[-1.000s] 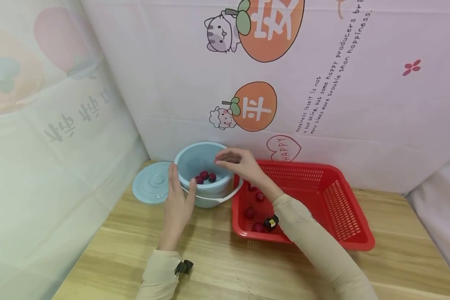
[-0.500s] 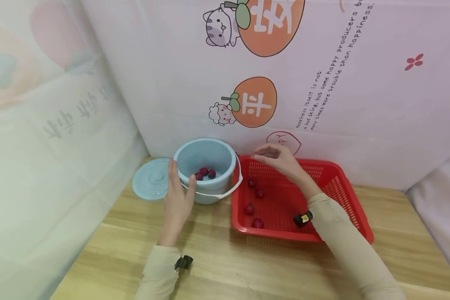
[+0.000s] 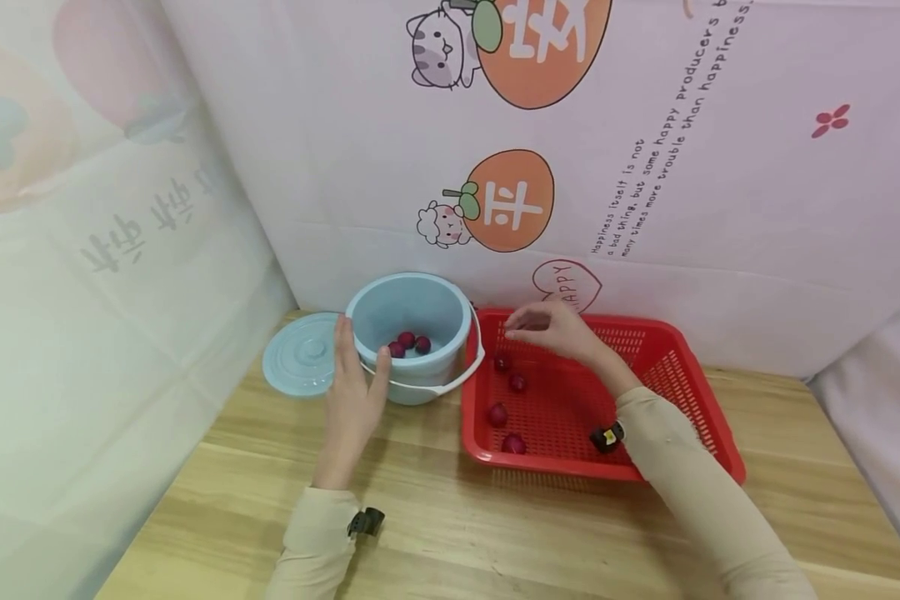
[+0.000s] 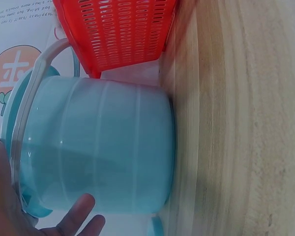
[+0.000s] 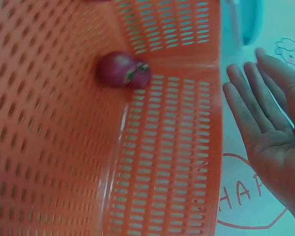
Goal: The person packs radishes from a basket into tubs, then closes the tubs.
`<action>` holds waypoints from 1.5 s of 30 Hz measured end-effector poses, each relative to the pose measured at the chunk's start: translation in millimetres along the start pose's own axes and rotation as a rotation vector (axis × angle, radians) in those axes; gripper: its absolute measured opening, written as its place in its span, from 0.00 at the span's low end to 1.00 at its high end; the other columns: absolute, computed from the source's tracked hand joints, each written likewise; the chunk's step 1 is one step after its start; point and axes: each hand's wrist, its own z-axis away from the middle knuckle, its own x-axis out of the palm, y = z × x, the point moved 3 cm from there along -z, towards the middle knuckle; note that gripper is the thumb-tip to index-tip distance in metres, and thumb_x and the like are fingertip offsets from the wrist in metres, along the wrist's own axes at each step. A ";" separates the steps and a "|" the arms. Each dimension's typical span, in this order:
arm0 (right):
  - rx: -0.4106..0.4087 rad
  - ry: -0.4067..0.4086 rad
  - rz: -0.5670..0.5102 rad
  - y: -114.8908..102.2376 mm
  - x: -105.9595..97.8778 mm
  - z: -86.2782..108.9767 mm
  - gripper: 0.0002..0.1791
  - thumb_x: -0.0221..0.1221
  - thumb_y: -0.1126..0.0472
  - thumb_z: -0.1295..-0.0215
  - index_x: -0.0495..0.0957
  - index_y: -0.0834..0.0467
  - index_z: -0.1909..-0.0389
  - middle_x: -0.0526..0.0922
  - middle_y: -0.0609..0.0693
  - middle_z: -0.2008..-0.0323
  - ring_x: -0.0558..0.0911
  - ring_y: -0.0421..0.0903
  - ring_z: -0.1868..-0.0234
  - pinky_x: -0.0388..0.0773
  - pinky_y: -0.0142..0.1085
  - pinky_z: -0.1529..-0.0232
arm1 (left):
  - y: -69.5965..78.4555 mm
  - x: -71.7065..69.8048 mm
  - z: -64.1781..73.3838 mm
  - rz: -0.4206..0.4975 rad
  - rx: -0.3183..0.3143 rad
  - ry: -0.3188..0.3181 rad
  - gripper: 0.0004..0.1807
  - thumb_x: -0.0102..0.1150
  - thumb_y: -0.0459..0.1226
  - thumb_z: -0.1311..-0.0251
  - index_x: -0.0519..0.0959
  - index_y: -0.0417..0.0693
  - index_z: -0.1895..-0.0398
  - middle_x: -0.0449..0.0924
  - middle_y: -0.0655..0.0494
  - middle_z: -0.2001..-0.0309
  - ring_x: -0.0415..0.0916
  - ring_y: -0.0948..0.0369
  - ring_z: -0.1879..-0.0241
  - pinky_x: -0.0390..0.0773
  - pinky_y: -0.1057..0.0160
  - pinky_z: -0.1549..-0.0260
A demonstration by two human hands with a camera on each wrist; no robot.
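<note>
A: Where are the fruits (image 3: 498, 414)?

B: Four show in the basket (image 3: 547, 467), strung along its left side from far to near. Three more lie close together in the bottom of the bucket (image 3: 386, 308), which stands upright just left of the basket.

A: And the fingers?

B: The left hand (image 3: 354, 398) has its fingers straight and the thumb set wide of them, along the bucket's left and near sides. It looks like a light touch, not a grip. The right hand (image 3: 558, 329) is above the basket's far rim, towards the left end. Its fingers are loosely bent, with a narrow gap to the thumb, and I see nothing held.

A: What worries you?

B: Mostly the bucket. With only that light touch on it, a knock from the right could slide or tip it, maybe against the lid (image 3: 300, 358) on its left.

A: And the handle (image 3: 441, 389)?

B: It hangs down on the near side, its right end beside the basket. A low-passing finger could snag it. I can't tell whether it touches the basket.

A: The fruits themselves?

B: Round, so a loose pinch could drop one onto the table (image 3: 435, 533). The two farthest sit close, so reaching for one may shove the other.
</note>
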 end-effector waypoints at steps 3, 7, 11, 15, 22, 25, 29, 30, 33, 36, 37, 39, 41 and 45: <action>-0.044 -0.100 0.132 2.1 5.0 -1.6 0.08 0.72 0.63 0.32 0.89 0.60 0.55 0.91 0.47 0.59 0.89 0.46 0.53 0.85 0.42 0.47 | 2.1 -0.5 -2.8 0.000 0.003 0.005 0.46 0.41 0.64 0.21 0.40 0.55 0.12 0.36 0.62 0.13 0.73 0.37 0.34 0.82 0.35 0.57; -0.035 -0.250 0.278 6.2 13.6 3.1 0.06 0.72 0.65 0.34 0.90 0.60 0.58 0.91 0.47 0.60 0.89 0.46 0.54 0.85 0.45 0.48 | 3.9 -1.7 -2.2 0.014 0.004 -0.004 0.46 0.41 0.63 0.21 0.40 0.54 0.12 0.36 0.61 0.13 0.68 0.38 0.29 0.80 0.33 0.49; 0.045 -0.396 0.340 12.5 23.2 11.4 0.08 0.73 0.65 0.35 0.88 0.60 0.57 0.90 0.50 0.58 0.87 0.49 0.54 0.85 0.43 0.51 | 3.3 -2.7 5.8 0.024 -0.014 -0.015 0.46 0.42 0.63 0.21 0.39 0.55 0.12 0.34 0.62 0.13 0.61 0.41 0.23 0.73 0.31 0.40; 0.101 -0.446 0.333 16.4 29.8 15.2 0.13 0.73 0.66 0.36 0.85 0.60 0.52 0.89 0.51 0.56 0.85 0.50 0.53 0.84 0.41 0.52 | 4.2 -2.5 10.6 0.026 -0.012 0.002 0.46 0.43 0.62 0.21 0.39 0.56 0.12 0.35 0.62 0.13 0.63 0.41 0.24 0.75 0.30 0.42; 0.147 -0.466 0.302 18.1 42.8 18.5 0.20 0.73 0.66 0.36 0.84 0.58 0.44 0.88 0.51 0.51 0.84 0.50 0.50 0.84 0.43 0.47 | 5.6 -4.1 12.9 0.016 -0.005 0.015 0.45 0.44 0.61 0.20 0.41 0.54 0.12 0.37 0.60 0.13 0.74 0.38 0.35 0.82 0.35 0.58; 0.150 -0.453 0.302 19.4 44.1 17.4 0.19 0.73 0.66 0.36 0.85 0.57 0.45 0.88 0.51 0.53 0.83 0.49 0.52 0.84 0.43 0.48 | 6.2 -4.6 11.3 0.010 0.000 0.010 0.45 0.44 0.61 0.20 0.41 0.53 0.12 0.37 0.61 0.13 0.77 0.38 0.40 0.82 0.37 0.62; 0.131 -0.438 0.308 20.6 43.0 15.1 0.17 0.73 0.67 0.36 0.85 0.57 0.47 0.89 0.51 0.54 0.83 0.49 0.54 0.84 0.41 0.50 | 7.7 -4.3 8.7 0.014 0.007 0.016 0.45 0.44 0.61 0.20 0.41 0.53 0.12 0.38 0.59 0.13 0.77 0.38 0.41 0.82 0.38 0.63; 0.125 -0.436 0.315 20.7 42.2 14.7 0.16 0.73 0.67 0.36 0.85 0.57 0.48 0.88 0.51 0.55 0.83 0.49 0.55 0.83 0.41 0.51 | 7.8 -3.6 8.3 0.018 0.007 0.016 0.45 0.44 0.61 0.20 0.41 0.53 0.12 0.38 0.58 0.13 0.76 0.38 0.39 0.83 0.37 0.61; 0.117 -0.438 0.332 21.6 42.4 16.6 0.14 0.73 0.66 0.36 0.84 0.56 0.50 0.88 0.50 0.57 0.82 0.48 0.57 0.83 0.38 0.54 | 6.4 -1.3 10.6 0.024 0.004 0.009 0.46 0.45 0.61 0.20 0.41 0.54 0.12 0.37 0.57 0.13 0.69 0.38 0.30 0.80 0.32 0.51; 0.129 -0.439 0.345 21.7 41.7 19.1 0.14 0.73 0.66 0.35 0.85 0.55 0.51 0.87 0.48 0.58 0.81 0.46 0.58 0.83 0.38 0.55 | 6.3 1.1 11.9 0.034 0.002 0.003 0.46 0.45 0.61 0.20 0.41 0.53 0.12 0.38 0.56 0.13 0.66 0.38 0.27 0.78 0.31 0.47; 0.126 -0.439 0.346 21.4 41.7 19.5 0.14 0.73 0.67 0.36 0.85 0.55 0.51 0.87 0.48 0.57 0.81 0.46 0.58 0.83 0.38 0.54 | 6.6 1.3 12.0 0.036 0.001 0.004 0.46 0.46 0.61 0.21 0.41 0.53 0.12 0.38 0.55 0.13 0.68 0.38 0.28 0.79 0.31 0.49; 0.117 -0.435 0.348 20.0 41.6 19.3 0.14 0.73 0.67 0.36 0.85 0.55 0.50 0.87 0.48 0.57 0.81 0.45 0.58 0.83 0.39 0.54 | 7.4 0.9 11.4 0.039 0.001 0.012 0.45 0.46 0.60 0.21 0.42 0.52 0.12 0.39 0.56 0.13 0.70 0.37 0.30 0.81 0.33 0.52; 0.106 -0.435 0.344 18.4 41.6 17.9 0.15 0.73 0.67 0.35 0.86 0.56 0.49 0.88 0.49 0.57 0.82 0.46 0.57 0.84 0.39 0.53 | 8.0 -0.6 10.6 0.034 -0.002 0.017 0.45 0.46 0.60 0.20 0.43 0.52 0.12 0.39 0.57 0.13 0.73 0.37 0.33 0.82 0.34 0.56; 0.083 -0.442 0.323 16.3 39.7 13.4 0.16 0.72 0.65 0.34 0.86 0.59 0.47 0.89 0.50 0.55 0.86 0.46 0.54 0.85 0.40 0.51 | 8.6 -4.3 8.7 0.017 0.001 0.020 0.45 0.45 0.60 0.20 0.43 0.52 0.12 0.39 0.58 0.13 0.74 0.36 0.35 0.81 0.34 0.56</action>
